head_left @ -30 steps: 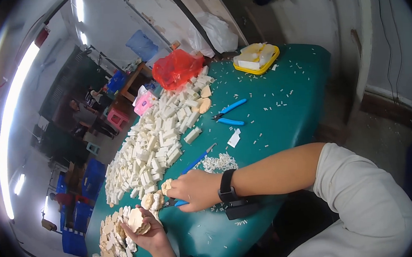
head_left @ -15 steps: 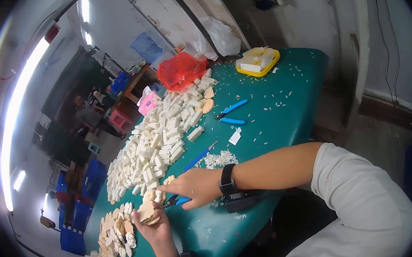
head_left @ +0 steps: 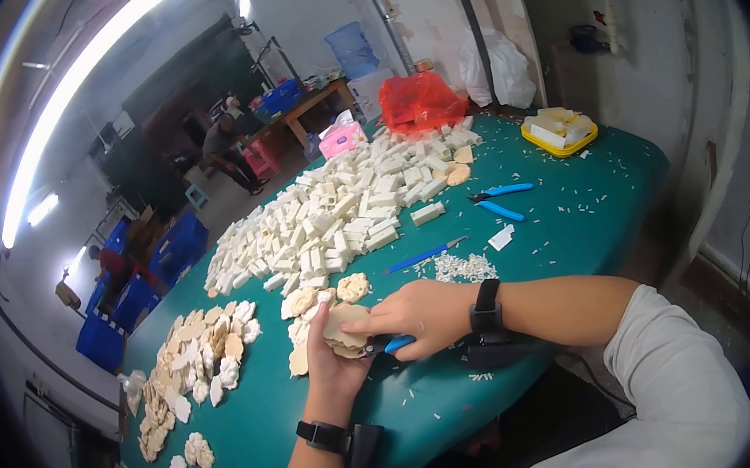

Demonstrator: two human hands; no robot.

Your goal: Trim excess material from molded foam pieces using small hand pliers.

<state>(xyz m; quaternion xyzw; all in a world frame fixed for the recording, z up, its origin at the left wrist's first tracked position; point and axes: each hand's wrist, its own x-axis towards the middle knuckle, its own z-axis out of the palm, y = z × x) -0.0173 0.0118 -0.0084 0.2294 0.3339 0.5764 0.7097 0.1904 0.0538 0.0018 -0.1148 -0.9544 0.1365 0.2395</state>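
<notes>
Now the left hand (head_left: 331, 363) has risen off the table (head_left: 570, 217), its fingers curled around a pale flat carved piece (head_left: 345, 327). The right hand (head_left: 418, 315) has closed in, fingers pinching the piece's edge and gripping blue-handled cutters (head_left: 396, 344) just beneath.

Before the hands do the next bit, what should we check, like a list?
1. Left hand holds the flat cream scalloped piece: ok.
2. Right hand rests on that piece and grips a blue-handled tool: ok.
3. Tool's tip clear of the fingers: cannot tell, it is hidden.
4. Bare green tabletop beside the hands for setting things down: ok.
5. Spare blue-handled pliers lie apart from the pile of cream blocks: ok.
</notes>
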